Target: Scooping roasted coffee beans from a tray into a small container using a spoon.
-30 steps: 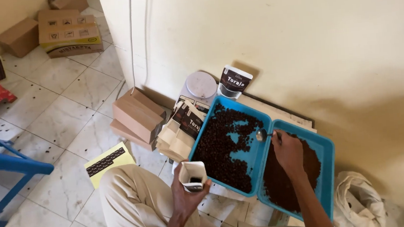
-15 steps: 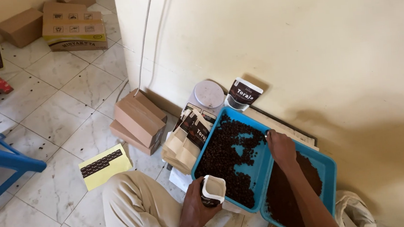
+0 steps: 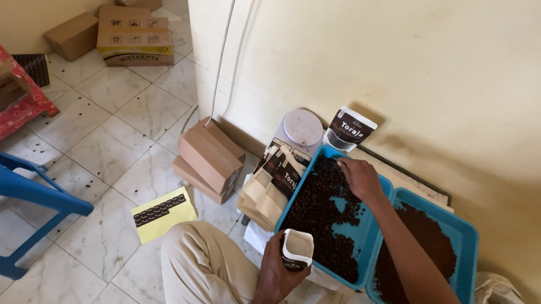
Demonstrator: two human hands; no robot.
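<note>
Holding a small open-topped pouch [image 3: 297, 249] upright in the left hand [image 3: 275, 277] at the near edge of the blue tray [image 3: 372, 231], mouth up for filling, right hand [image 3: 361, 178] cupped, scooping dark beans [image 3: 318, 216] mid-tray.

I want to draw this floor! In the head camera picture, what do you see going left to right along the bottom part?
Blue chair → yellow sheet → left hand holding a small bag → right hand on the tray of dark beans → tray of brown grounds.
</note>
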